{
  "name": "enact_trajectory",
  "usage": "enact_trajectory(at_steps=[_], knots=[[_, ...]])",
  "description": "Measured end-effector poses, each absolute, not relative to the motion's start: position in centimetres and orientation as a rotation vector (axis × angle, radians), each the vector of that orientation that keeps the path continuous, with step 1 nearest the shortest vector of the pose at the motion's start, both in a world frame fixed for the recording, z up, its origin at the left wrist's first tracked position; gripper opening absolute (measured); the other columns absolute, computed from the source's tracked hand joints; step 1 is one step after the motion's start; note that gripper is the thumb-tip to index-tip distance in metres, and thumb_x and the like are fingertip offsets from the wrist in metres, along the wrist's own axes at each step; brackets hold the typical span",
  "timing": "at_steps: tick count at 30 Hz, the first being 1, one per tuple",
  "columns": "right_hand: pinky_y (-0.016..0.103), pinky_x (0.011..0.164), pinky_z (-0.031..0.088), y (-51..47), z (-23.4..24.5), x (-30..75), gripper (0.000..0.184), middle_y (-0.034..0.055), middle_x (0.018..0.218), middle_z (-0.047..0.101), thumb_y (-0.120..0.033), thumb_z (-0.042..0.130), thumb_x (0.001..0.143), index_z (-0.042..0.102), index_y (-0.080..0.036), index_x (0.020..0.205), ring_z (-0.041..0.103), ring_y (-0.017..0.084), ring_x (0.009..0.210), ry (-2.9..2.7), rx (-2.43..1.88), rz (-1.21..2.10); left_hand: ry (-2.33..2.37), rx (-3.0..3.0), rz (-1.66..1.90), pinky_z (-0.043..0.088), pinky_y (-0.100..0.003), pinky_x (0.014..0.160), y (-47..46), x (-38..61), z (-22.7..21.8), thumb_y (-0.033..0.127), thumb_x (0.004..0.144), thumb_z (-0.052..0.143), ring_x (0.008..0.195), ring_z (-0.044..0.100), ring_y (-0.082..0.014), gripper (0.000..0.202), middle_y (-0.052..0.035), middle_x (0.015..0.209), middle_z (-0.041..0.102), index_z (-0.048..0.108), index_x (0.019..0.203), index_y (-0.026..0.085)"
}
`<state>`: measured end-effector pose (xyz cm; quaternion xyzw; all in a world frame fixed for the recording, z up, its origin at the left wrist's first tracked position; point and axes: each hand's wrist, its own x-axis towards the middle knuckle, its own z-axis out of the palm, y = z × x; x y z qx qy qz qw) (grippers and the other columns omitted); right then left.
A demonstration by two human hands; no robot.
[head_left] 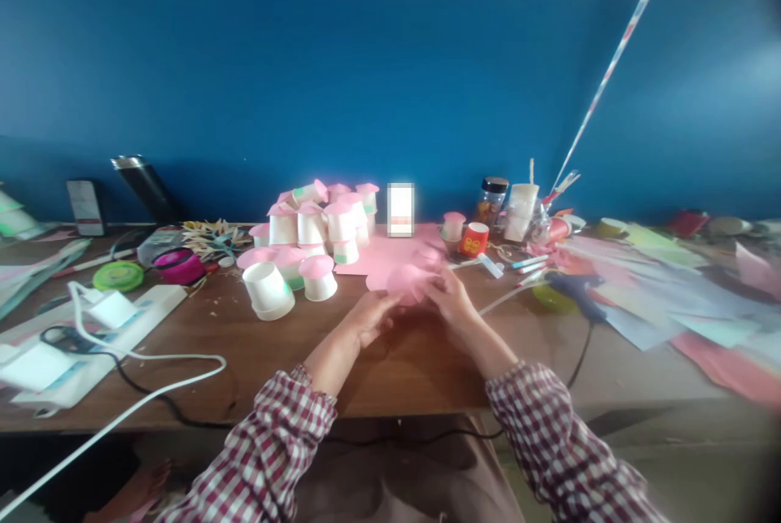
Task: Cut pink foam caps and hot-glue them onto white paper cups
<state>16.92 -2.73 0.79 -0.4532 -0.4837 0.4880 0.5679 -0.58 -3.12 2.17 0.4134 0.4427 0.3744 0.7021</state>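
Observation:
In the middle of the head view, my left hand [377,318] pinches the near left edge of a rounded pink paper piece [403,281]. My right hand [452,295] grips the same piece from the right, its fingers partly blurred. Just behind lies a pink paper sheet [384,250] flat on the table. To the left, white paper cups [284,226] topped with pink paper discs stand piled together. A bare white cup [267,295] with a green patch and a pink-topped cup [320,283] sit nearest my left hand.
At left, a power strip [152,307] trails a white cable [183,356] over the table edge. A red cup [473,240], markers [530,264] and a lidded jar [491,198] stand right. Beyond my right hand are a blue glue gun [577,295] and loose paper sheets [640,311].

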Motion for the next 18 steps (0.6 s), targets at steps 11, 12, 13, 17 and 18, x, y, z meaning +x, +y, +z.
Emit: enact_trajectory(at_steps=[11,12,13,17,18], knots=[[0.024,0.044,0.026,-3.0,1.9,18.0,0.036,-0.0029,0.048,0.05,-0.051,0.068,0.066,0.059,-0.017,0.06,0.039,0.009,0.044,-1.437,-1.218,0.96,1.239,1.338,1.175,0.034,-0.019,0.043,-1.8,1.2,1.0,0.034,0.065,0.069,0.047,0.047,-0.0097,0.02,0.0025,0.05,0.053,0.063,0.063,0.015],[0.024,0.043,0.026,-3.0,1.8,18.0,0.037,-0.0029,0.048,0.05,-0.052,0.068,0.067,0.06,-0.017,0.061,0.039,0.009,0.044,-1.421,-1.205,0.978,1.249,1.378,1.22,0.036,-0.02,0.045,-1.8,1.3,0.7,0.033,0.065,0.07,0.048,0.049,-0.0107,0.02,0.0021,0.05,0.054,0.062,0.061,0.015],[0.023,0.043,0.026,-3.0,1.7,18.0,0.038,-0.0026,0.048,0.05,-0.053,0.068,0.066,0.06,-0.016,0.061,0.039,0.009,0.044,-1.394,-1.19,1.008,1.254,1.408,1.259,0.037,-0.02,0.046,-1.8,1.4,0.4,0.032,0.064,0.07,0.05,0.05,-0.0114,0.02,0.0018,0.051,0.054,0.062,0.058,0.015],[0.022,0.043,0.028,-2.8,1.1,17.7,0.038,-0.0014,0.054,0.055,-0.051,0.074,0.061,0.061,-0.015,0.067,0.043,0.009,0.046,-1.259,-1.126,1.202,1.182,1.312,1.282,0.043,-0.022,0.055,-2.1,1.5,0.3,0.028,0.062,0.073,0.059,0.056,-0.0132,0.016,-0.0005,0.059,0.062,0.066,0.064,0.014],[0.022,0.043,0.028,-2.7,0.9,17.6,0.038,-0.0016,0.054,0.055,-0.049,0.076,0.06,0.061,-0.015,0.068,0.043,0.008,0.046,-1.223,-1.116,1.254,1.131,1.226,1.252,0.045,-0.023,0.057,-2.3,1.5,0.6,0.028,0.061,0.073,0.061,0.058,-0.0137,0.017,-0.0015,0.062,0.064,0.068,0.069,0.013]])
